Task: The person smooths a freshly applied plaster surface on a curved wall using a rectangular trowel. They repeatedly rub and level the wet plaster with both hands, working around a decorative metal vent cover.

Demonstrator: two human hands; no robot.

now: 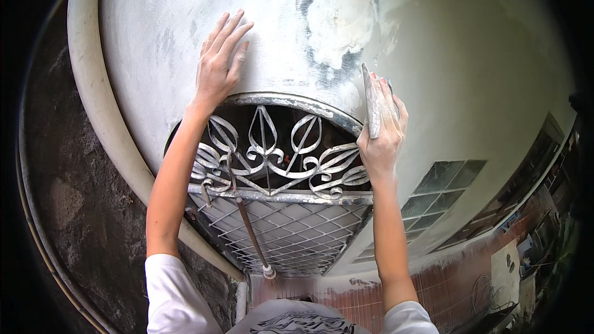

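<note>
My left hand point(218, 65), dusted white, rests with its fingers stretched out against the white wall point(266, 43), just above the left side of an arched opening. On the right of the arch, my right hand point(385, 133) is raised to the wall too. It grips a folded grey sheet of sandpaper point(371, 104), coated in pale dust, and its fingers hide part of the sheet. Between and below my hands sits a scrolled metal grille point(263, 148) with worn white paint. Grey patches and peeling paint point(337, 37) mark the wall above.
Under the grille is a lattice metal gate point(278, 229), with a brown-handled pole point(247, 226) in front. A thick pale pipe point(93, 86) runs down the left beside a rough dark wall point(62, 198). Right of the gate are glass panes point(442, 188) and reddish floor tiles point(433, 281).
</note>
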